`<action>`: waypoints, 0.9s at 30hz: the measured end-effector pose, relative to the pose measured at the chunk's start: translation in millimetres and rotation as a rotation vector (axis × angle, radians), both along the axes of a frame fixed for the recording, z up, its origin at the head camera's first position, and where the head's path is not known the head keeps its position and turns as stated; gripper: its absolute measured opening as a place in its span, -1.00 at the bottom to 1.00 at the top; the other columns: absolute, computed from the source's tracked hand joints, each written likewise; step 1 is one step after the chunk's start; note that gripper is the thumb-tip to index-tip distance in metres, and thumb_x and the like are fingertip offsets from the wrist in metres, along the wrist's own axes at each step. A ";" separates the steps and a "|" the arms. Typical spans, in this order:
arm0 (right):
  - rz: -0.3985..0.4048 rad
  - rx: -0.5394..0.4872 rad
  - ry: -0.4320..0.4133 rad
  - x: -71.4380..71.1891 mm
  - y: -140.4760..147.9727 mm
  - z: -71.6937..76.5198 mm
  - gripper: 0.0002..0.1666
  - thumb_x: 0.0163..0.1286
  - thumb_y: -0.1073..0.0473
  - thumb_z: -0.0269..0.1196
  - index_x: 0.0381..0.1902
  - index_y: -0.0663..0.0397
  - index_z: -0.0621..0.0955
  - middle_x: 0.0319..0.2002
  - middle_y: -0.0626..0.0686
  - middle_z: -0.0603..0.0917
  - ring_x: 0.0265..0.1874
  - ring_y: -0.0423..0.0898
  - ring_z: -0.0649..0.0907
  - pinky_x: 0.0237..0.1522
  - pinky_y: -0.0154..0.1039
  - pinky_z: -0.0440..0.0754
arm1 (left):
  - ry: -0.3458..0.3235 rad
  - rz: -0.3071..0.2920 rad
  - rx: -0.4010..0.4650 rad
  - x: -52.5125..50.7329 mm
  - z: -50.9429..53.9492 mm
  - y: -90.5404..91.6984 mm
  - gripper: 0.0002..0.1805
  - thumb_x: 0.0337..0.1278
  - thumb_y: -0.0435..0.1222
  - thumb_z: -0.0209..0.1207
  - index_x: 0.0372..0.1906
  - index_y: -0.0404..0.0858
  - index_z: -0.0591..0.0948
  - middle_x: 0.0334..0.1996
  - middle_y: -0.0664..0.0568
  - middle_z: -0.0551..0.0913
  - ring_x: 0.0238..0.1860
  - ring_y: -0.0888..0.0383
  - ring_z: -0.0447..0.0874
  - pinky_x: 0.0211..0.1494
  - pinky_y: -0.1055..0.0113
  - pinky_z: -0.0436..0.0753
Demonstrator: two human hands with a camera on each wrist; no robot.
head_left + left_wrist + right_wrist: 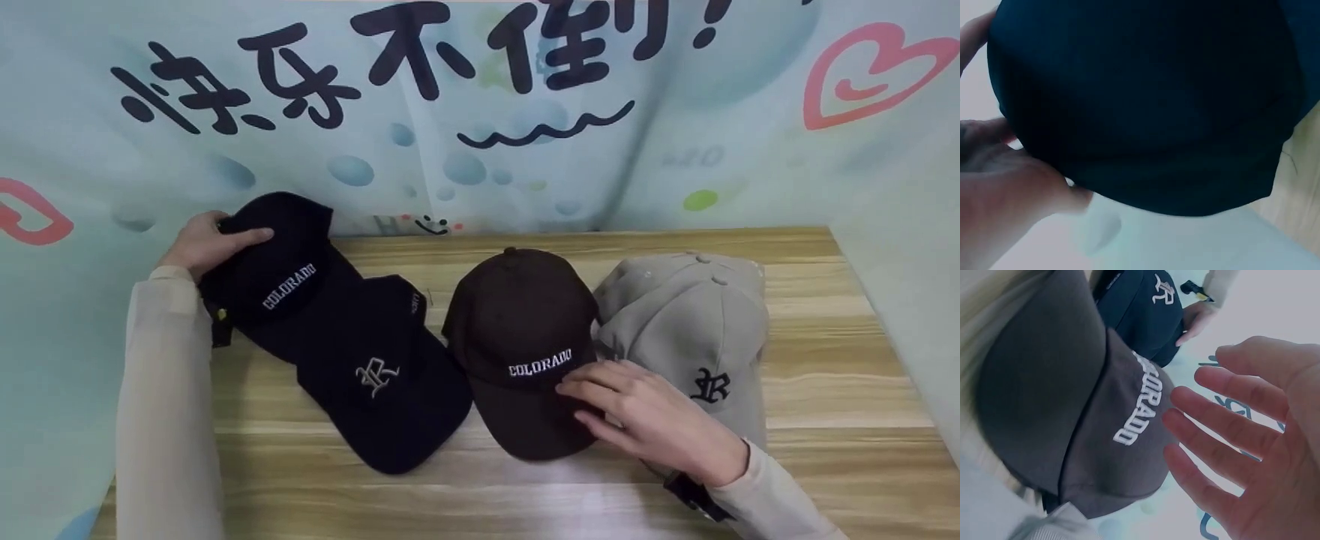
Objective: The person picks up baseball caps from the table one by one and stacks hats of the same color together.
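At the far left, my left hand [211, 244] grips the crown of a navy baseball cap [281, 251] lettered COLORADO, thumb on top and the other fingers mostly hidden. The left wrist view shows this cap's dark crown [1145, 101] large, with fingers at its edge. A second navy cap [375, 375] with an R overlaps it in front. My right hand [649, 412] is over the brim of a dark brown COLORADO cap [525, 315], fingers extended and spread in the right wrist view; whether they touch it is unclear. Beside it, grey caps [675, 322] lie overlapped.
The caps lie on a wood-grain table [315, 465]. Behind it hangs a pale printed backdrop [315, 172] with black characters and hearts. A black strap with a buckle [697, 496] shows by the right wrist, and another black strap [221, 330] by the left.
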State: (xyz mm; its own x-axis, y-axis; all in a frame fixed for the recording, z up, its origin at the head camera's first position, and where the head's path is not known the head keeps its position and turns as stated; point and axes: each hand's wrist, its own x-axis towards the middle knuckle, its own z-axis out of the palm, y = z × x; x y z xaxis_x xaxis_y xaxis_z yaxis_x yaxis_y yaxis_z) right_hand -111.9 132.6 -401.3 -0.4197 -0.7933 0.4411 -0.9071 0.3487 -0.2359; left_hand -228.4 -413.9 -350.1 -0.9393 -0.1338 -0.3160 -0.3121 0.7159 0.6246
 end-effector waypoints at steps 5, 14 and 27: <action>-0.015 -0.001 0.003 -0.5 7.9 -1.6 -0.68 0.27 0.20 0.29 -0.01 0.11 0.63 -0.05 0.00 0.64 -0.08 -0.03 0.62 -0.06 -0.08 0.55 | 0.030 -0.064 0.011 2.3 17.9 -1.1 -0.04 0.28 0.17 0.03 0.37 -0.56 0.08 0.28 -0.48 0.17 0.23 -0.30 0.16 0.31 -0.13 0.17; -0.080 0.024 0.002 0.1 23.2 -2.1 -0.65 0.24 0.22 0.30 0.01 0.09 0.63 -0.06 -0.01 0.64 -0.12 -0.04 0.63 -0.11 -0.09 0.58 | 0.106 -0.166 0.019 11.3 43.9 0.9 -0.58 0.42 0.02 -0.04 -0.13 -0.30 0.31 -0.38 0.07 0.36 -0.27 0.13 0.33 -0.16 0.30 0.28; -0.104 0.023 0.025 -1.4 33.6 -1.1 -0.65 0.21 0.22 0.30 -0.01 0.08 0.64 -0.09 -0.03 0.65 -0.16 -0.04 0.63 -0.12 -0.07 0.57 | 0.293 -0.109 -0.035 32.6 97.8 8.1 -0.65 0.37 -0.02 0.05 -0.22 -0.25 0.36 -0.60 0.10 0.46 -0.56 0.21 0.46 -0.37 0.42 0.39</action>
State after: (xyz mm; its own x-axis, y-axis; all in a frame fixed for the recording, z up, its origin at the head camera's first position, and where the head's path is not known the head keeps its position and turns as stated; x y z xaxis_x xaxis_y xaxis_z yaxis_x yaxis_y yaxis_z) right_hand -113.4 166.2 -402.5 -0.4894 -0.7558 0.4350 -0.8712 0.4462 -0.2047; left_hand -195.8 -405.8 -252.2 -0.9991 -0.0333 -0.0268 -0.0427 0.7579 0.6509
